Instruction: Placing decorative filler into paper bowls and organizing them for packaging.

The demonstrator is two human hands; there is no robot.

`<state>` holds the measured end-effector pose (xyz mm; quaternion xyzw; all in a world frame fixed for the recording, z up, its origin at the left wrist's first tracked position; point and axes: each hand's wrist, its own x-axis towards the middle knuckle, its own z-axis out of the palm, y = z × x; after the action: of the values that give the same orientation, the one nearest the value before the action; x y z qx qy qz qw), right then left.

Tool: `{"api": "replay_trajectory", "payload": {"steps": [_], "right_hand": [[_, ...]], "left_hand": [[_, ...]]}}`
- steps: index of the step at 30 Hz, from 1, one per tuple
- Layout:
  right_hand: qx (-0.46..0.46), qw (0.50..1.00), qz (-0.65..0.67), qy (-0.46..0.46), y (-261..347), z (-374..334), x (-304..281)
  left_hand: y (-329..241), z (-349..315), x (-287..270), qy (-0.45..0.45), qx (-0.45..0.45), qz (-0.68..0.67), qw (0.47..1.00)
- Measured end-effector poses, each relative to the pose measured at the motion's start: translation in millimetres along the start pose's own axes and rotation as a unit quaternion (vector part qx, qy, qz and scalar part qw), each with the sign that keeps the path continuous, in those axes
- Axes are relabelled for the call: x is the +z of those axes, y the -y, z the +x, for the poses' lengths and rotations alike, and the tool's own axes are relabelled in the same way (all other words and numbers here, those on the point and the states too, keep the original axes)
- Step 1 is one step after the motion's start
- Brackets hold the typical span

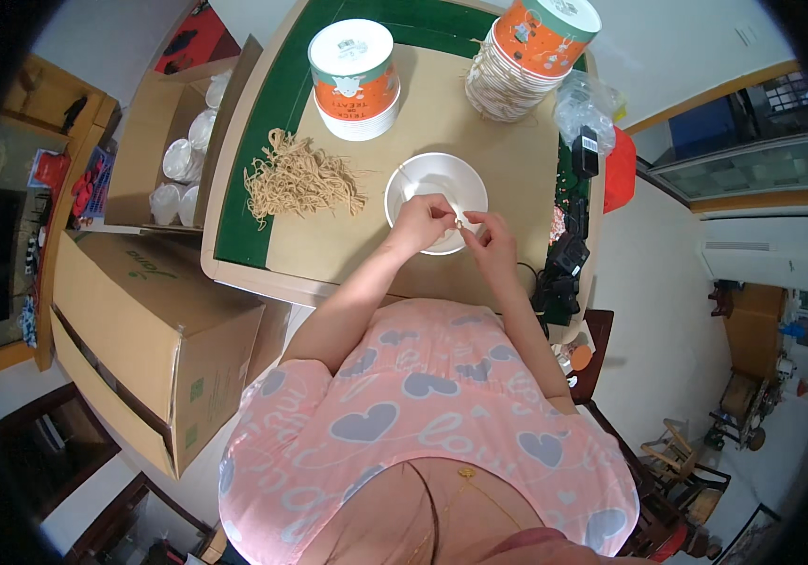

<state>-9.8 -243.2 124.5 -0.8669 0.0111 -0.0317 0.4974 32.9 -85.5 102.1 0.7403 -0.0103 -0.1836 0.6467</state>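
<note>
A white paper tub (436,170) stands on the brown board, its open mouth facing up. Over its near rim, my left hand (421,224) and my right hand (492,247) are closed in pinches almost touching each other. Between the fingertips shows a small beige bit of cord (460,224); its full run is hidden by the fingers and the rim. A thin line, apparently more cord, is visible inside the tub at the far left wall. To the left lies a loose pile of tan cords (300,179).
Behind stand a short stack of orange-and-green printed tubs (352,94) and a taller stack with cords round it (522,71). Black power adapters and cables (566,259) line the right table edge. Cardboard boxes (173,320) sit at the left, one holding wrapped white items (183,160).
</note>
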Motion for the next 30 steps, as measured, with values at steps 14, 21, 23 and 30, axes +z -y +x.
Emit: {"api": "replay_trajectory", "payload": {"steps": [14,21,23,30], "right_hand": [[0.036,0.999,-0.014,0.036,-9,4,1],[0.077,0.996,0.031,0.03,-18,3,3],[0.112,0.964,0.235,-0.06,-21,5,7],[0.057,0.997,0.037,0.044,-6,5,-6]], "left_hand": [[0,-2,1,0.02,0.001,0.005,1.0],[-2,-5,4,0.003,0.007,0.086,0.996],[4,-3,5,0.001,0.013,0.078,0.997],[-2,-3,4,0.017,0.027,0.061,0.998]]}}
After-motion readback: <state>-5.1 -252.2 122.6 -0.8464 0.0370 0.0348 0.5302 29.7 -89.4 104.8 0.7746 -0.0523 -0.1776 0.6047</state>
